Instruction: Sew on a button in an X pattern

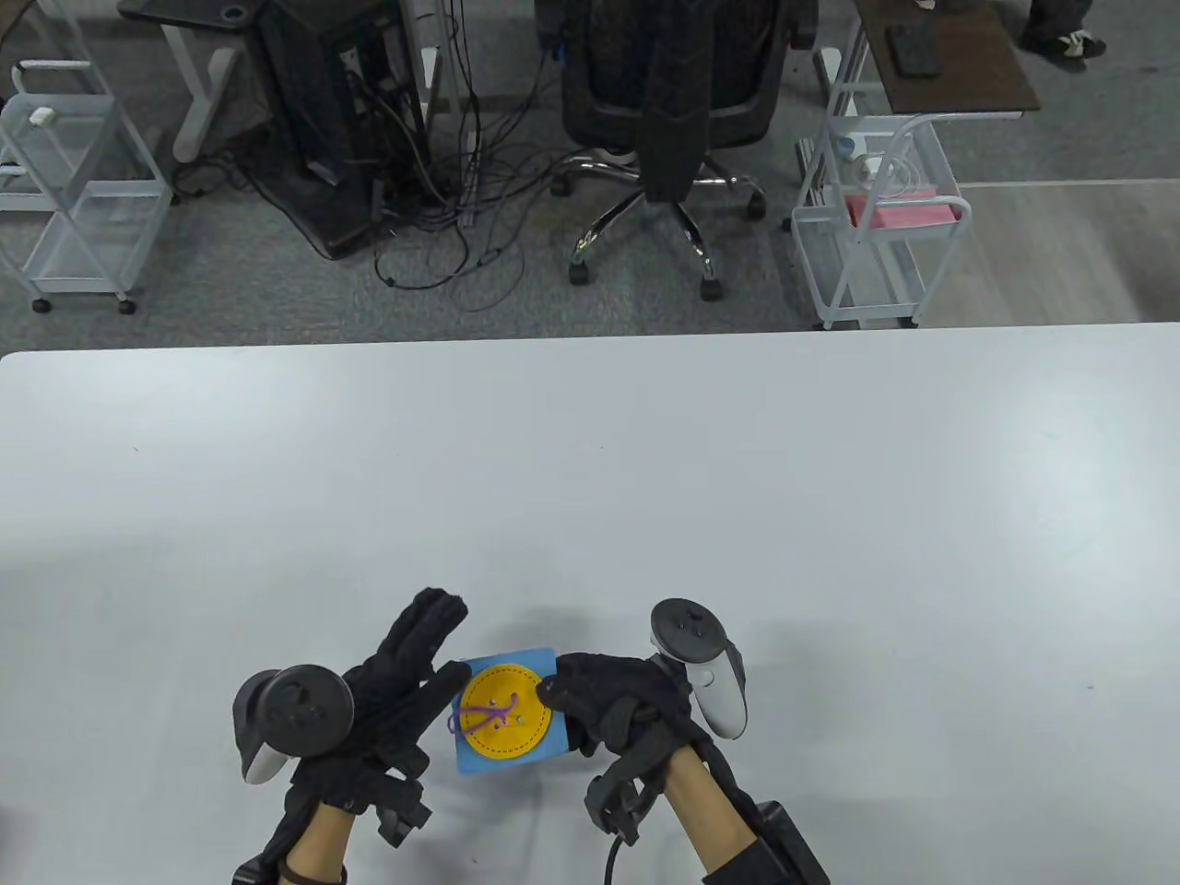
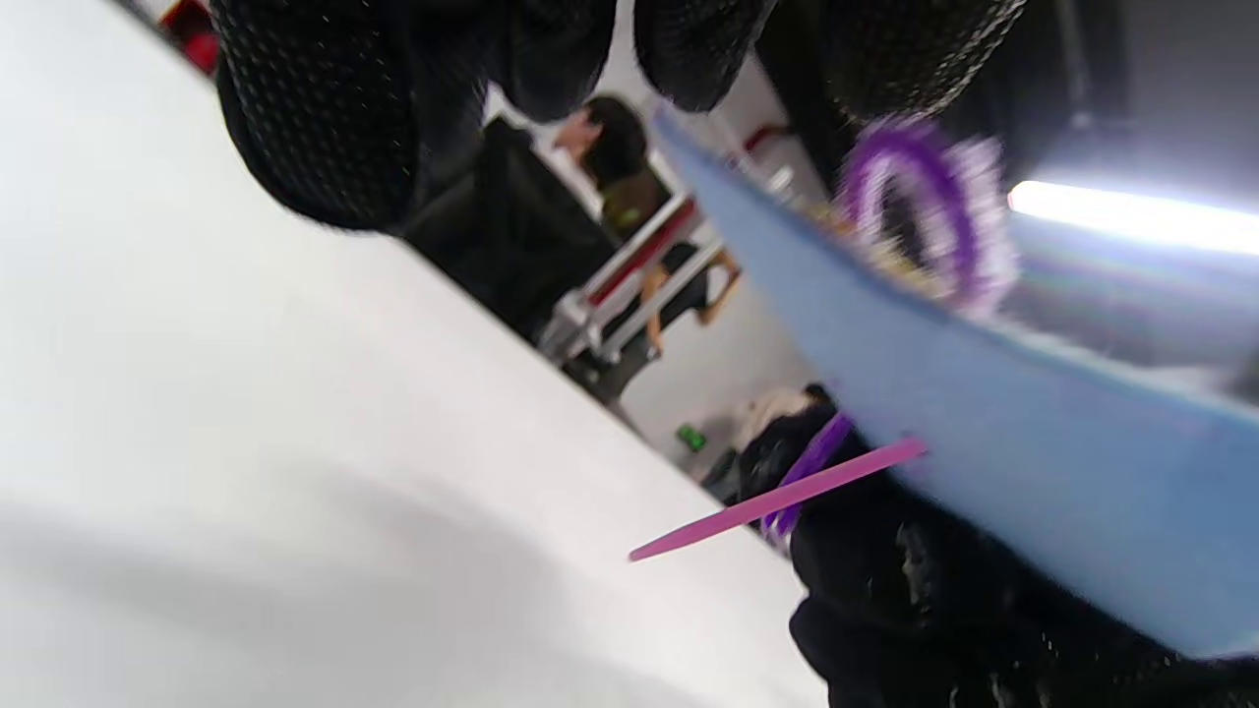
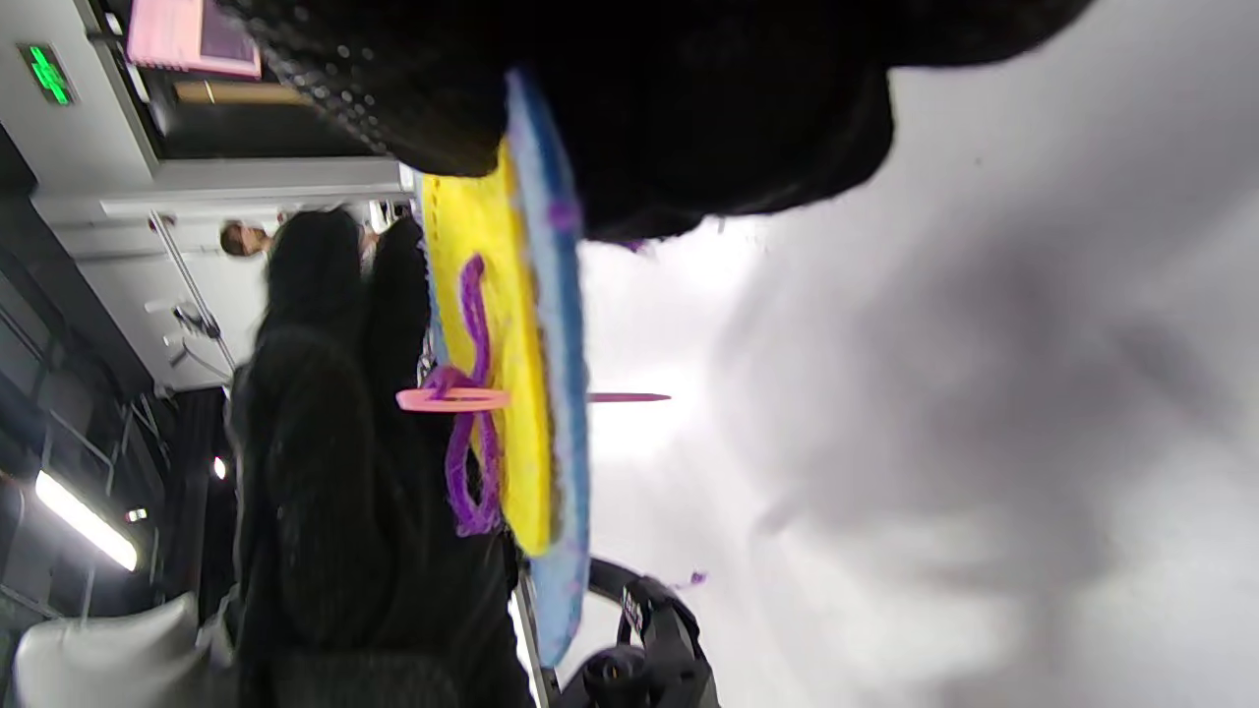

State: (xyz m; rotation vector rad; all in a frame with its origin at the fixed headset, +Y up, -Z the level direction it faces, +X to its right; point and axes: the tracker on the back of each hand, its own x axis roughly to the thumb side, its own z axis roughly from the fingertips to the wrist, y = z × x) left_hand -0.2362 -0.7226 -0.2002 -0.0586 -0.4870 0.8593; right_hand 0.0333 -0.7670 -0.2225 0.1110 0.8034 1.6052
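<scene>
A blue felt square (image 1: 472, 758) carrying a yellow felt button (image 1: 505, 733) is held up off the white table near its front edge. Purple yarn (image 1: 479, 714) crosses the button's holes. My right hand (image 1: 564, 690) pinches the square's right edge between thumb and fingers. My left hand (image 1: 433, 650) is at the square's left side with fingers straight, one fingertip at the felt's upper left corner. In the right wrist view a pink plastic needle (image 3: 452, 398) passes through button and felt, with its tip out the back. The tip (image 2: 777, 501) pokes out under the felt (image 2: 984, 413).
The white table (image 1: 645, 479) stretches far ahead and to both sides. Beyond its far edge stand an office chair (image 1: 678, 111), two white wire carts (image 1: 876, 230) and tangled cables on the floor.
</scene>
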